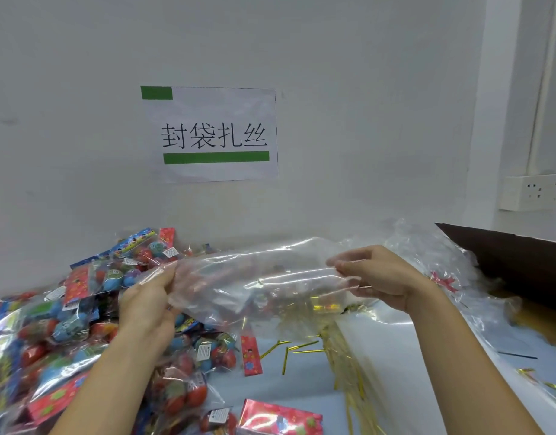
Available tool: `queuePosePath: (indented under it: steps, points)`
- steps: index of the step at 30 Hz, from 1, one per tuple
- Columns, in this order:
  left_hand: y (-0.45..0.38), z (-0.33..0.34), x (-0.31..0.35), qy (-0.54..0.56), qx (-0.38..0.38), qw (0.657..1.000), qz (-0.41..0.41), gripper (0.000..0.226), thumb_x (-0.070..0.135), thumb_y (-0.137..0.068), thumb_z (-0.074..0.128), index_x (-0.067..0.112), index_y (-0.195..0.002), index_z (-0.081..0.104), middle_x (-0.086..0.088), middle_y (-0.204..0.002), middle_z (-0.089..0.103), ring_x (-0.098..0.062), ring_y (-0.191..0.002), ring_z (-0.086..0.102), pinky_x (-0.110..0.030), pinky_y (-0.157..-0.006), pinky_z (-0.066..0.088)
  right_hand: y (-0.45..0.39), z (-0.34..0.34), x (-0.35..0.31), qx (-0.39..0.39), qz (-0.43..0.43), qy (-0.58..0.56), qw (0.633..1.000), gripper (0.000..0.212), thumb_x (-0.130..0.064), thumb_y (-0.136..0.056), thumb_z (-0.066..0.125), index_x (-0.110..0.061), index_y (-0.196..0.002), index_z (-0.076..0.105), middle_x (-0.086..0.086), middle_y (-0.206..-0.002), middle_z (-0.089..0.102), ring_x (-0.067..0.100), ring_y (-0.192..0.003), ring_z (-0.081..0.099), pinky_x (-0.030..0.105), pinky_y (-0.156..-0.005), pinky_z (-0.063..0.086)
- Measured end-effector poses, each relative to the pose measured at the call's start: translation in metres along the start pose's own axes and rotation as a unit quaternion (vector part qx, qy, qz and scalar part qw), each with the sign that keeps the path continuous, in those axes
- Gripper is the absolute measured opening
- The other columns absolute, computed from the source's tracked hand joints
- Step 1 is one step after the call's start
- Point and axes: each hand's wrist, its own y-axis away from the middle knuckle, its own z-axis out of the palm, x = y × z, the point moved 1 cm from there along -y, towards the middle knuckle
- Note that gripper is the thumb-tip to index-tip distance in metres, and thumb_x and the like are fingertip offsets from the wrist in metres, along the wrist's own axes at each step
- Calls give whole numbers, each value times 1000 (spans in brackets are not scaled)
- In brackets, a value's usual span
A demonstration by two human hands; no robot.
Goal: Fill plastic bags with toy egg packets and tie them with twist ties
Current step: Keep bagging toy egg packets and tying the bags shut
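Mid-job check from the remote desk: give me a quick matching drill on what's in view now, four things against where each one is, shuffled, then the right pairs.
Things:
1. clear plastic bag
2. toy egg packets
3. gold twist ties
4. paper sign

Places:
A. stuck on the wall
B. heaped on the table's left side
C. scattered loose on the table, below the bag
D. stretched between the left hand and the right hand

Pairs: 1-D, 2-B, 3-C, 4-A
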Motion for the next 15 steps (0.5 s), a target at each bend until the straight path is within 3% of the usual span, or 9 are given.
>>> queuePosePath:
  steps: [3,6,10,13,15]
  points:
    - [-3,0,1,33,-35,999,-7,26,-3,-98,52,-4,-122,63,-15,-106,72,-19,-84,71,-20,-55,59,-1,0,0,23,2,0,1000,15,-10,-97,63,-14,-102,77,2,-89,70,15,-71,65,22,-59,49]
    - [-2,-1,3,51,-98,994,-14,44,-17,-93,41,0,-132,56,-14,-119,71,-20,-93,73,-19,-58,58,-3,0,1,86,7,-38,996,12,-11,-97,65,-11,-103,74,7,-89,70,14,-66,66,20,-55,50]
    - [2,-4,7,20,-181,983,-25,63,-26,-82,43,7,-135,51,-11,-115,74,-26,-98,74,-29,-66,62,-7,-5,3,209,-13,-84,974,12,-8,-98,61,-6,-100,73,7,-77,62,16,-65,58,24,-59,49]
    - [6,-2,6,-19,-214,974,-68,53,-12,-75,62,4,-125,60,-15,-115,73,-29,-97,74,-33,-71,63,-7,-7,3,230,-29,-80,970,19,-8,-100,55,-11,-95,74,3,-76,62,16,-65,59,24,-61,50]
    - [10,1,4,-84,-214,970,-81,36,4,-78,71,1,-114,68,-15,-110,74,-27,-93,75,-30,-65,62,-7,-8,3,233,-32,-71,969,21,-10,-100,55,-14,-92,74,3,-78,63,15,-64,59,24,-61,51]
